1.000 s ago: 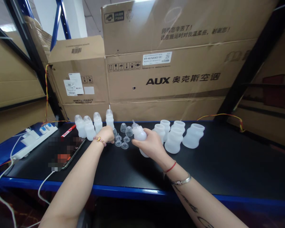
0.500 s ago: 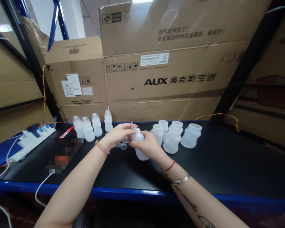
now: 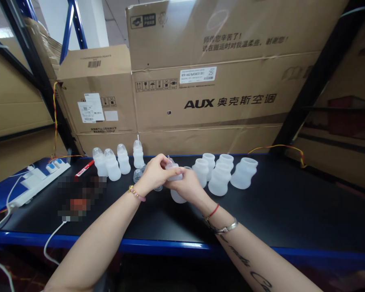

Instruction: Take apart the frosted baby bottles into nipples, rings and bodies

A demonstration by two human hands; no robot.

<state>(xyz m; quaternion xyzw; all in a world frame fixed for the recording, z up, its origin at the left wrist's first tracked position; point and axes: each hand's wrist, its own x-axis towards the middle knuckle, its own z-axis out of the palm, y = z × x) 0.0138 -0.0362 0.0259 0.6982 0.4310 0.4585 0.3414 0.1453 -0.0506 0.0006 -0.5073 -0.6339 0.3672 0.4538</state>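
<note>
The held bottle (image 3: 178, 197) and the open bottles (image 3: 219, 179) look like smooth, cloudy plastic with a matt, frosted finish, while the domed caps (image 3: 109, 153) on the closed bottles (image 3: 113, 172) are clear, glossy plastic. Under them the black tabletop (image 3: 261, 215) is smooth and mostly matt, and its blue edge (image 3: 182, 245) looks like shiny painted metal. The big box (image 3: 231, 129) is dull brown cardboard bearing a white paper label (image 3: 198, 75), the power strip (image 3: 39, 184) smooth white plastic, and the bangle (image 3: 226, 228) polished silvery metal.

1 head-worn camera looks forward and down, tabletop (image 3: 279, 215) near.
</note>
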